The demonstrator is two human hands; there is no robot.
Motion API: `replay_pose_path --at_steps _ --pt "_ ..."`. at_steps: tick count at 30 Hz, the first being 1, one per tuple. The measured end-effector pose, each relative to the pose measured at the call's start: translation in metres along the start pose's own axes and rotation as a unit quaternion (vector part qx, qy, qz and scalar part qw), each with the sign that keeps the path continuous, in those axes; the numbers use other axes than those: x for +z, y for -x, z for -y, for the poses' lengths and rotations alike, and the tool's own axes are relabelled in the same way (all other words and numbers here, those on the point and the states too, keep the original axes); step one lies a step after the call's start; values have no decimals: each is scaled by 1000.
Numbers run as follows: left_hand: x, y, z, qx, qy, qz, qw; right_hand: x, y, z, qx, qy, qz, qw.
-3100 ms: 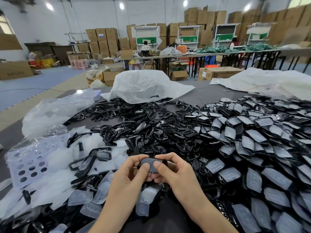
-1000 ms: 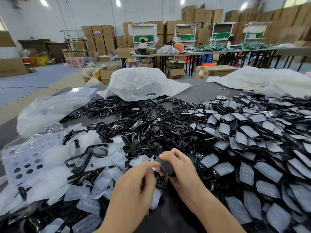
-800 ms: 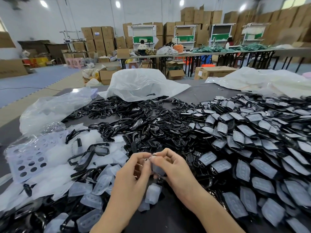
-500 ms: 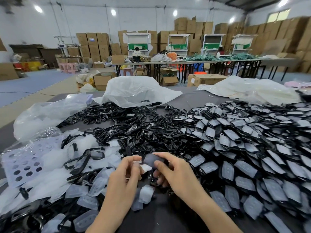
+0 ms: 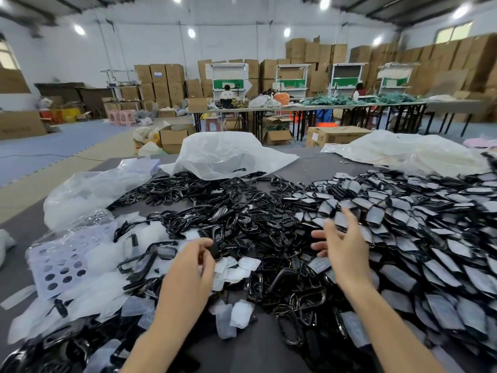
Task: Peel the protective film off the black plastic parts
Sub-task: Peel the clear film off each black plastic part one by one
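Black film-covered plastic parts point(image 5: 419, 238), many unpeeled; right hand point(image 5: 343, 251) at their edge, fingers point(image 5: 351, 220) spread; left hand point(image 5: 185, 267) pinches one small black piece point(image 5: 214, 249).

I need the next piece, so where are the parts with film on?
Head view: the filmed parts are heaped on the table's right side, just past the right hand, with bare frames to their left.

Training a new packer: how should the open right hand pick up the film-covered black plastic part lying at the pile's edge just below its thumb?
Probably pinch the film-covered black plastic part across its long edges, coming from above with the right hand. It lies nearly flat, covered face up, at the pile's left fringe, so its edges look free and that face stays clear.
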State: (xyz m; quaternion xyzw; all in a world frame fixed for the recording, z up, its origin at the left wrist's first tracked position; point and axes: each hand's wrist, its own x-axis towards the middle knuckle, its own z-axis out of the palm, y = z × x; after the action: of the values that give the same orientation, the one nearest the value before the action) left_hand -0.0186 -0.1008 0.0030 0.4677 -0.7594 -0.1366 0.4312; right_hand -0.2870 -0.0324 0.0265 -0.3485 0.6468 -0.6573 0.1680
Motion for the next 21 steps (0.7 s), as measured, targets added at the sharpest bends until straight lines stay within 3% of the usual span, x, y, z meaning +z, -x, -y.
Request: replay_pose_path --at_steps 4,7,10,16,21 --pt "4 -51 12 7 -203 70 977 41 35 2 -35 48 86 995" --pt "10 -83 23 -4 -357 209 910 61 53 -4 -63 86 141 984" --pt "11 -99 39 15 -402 294 867 67 61 -13 -81 136 169 973" --pt "5 -96 54 103 -421 204 878 64 62 -18 -89 145 169 971" --pt "-11 -76 42 138 -328 112 928 63 65 -16 -110 140 163 971"
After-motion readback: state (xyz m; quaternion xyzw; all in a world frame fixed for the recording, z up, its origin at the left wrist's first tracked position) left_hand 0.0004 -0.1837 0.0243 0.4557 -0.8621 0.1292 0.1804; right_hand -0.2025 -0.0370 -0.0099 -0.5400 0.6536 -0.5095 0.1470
